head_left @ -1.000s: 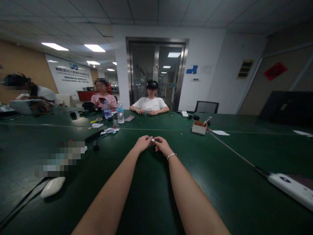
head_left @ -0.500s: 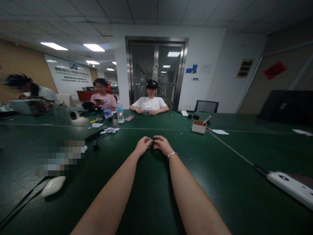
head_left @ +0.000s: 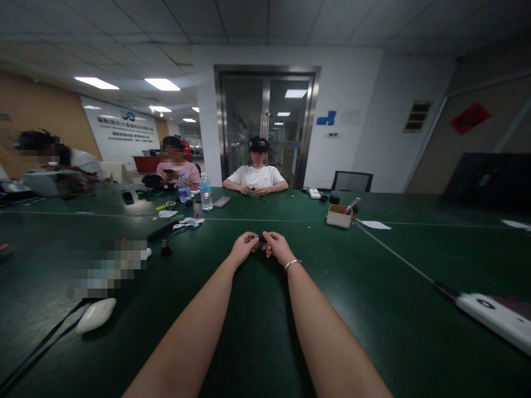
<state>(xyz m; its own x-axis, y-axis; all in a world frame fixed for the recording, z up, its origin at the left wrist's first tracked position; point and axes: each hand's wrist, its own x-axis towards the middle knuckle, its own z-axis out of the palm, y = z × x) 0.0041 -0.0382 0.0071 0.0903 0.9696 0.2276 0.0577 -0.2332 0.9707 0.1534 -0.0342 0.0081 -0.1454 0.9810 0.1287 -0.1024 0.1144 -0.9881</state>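
Observation:
My left hand point(head_left: 244, 246) and my right hand point(head_left: 277, 249) meet over the middle of the green table point(head_left: 257, 309). A small dark object point(head_left: 261, 238) is pinched between their fingertips. It is too small, and too covered by fingers, to name. The left thumb and fingers press together at its left end. From the other side the right thumb and index finger close on it, while the other right fingers curl beneath. A silver bracelet point(head_left: 292, 264) circles my right wrist.
An open cardboard box point(head_left: 339, 216) stands ahead to the right, a white power strip point(head_left: 493, 312) nearer. On the left lie a white computer mouse point(head_left: 96, 315) and a small black object point(head_left: 166, 248). Two water bottles point(head_left: 206, 192) stand farther back. A person in white point(head_left: 256, 177) sits opposite.
My right fingers have drawn in from a looser, more spread pose to a pinch on the small dark object. My left hand has hardly moved. The view has shifted slightly.

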